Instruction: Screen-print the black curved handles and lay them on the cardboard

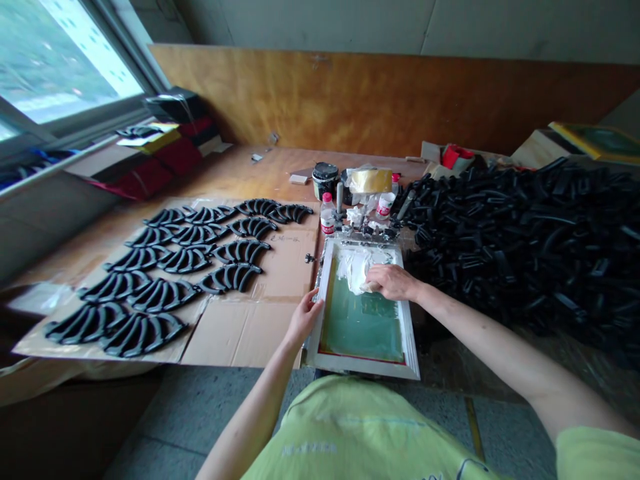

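Observation:
A screen printing frame with a pale rim and green mesh lies in front of me. My left hand grips its left edge, the thumb and fingers against the rim. Over the upper part of the mesh, my right hand is closed on a white wad, pressed to the surface; whether it is cloth or paper I cannot tell. A crumpled, streaky white patch covers the mesh beside those fingers. A metal hinge clamp runs along the frame's far end.
Several black ribbed, fan-shaped plastic parts lie in rows on cardboard at left. Black parts heap up at right. Behind the frame stand a red-capped bottle, a white cup and a dark tub.

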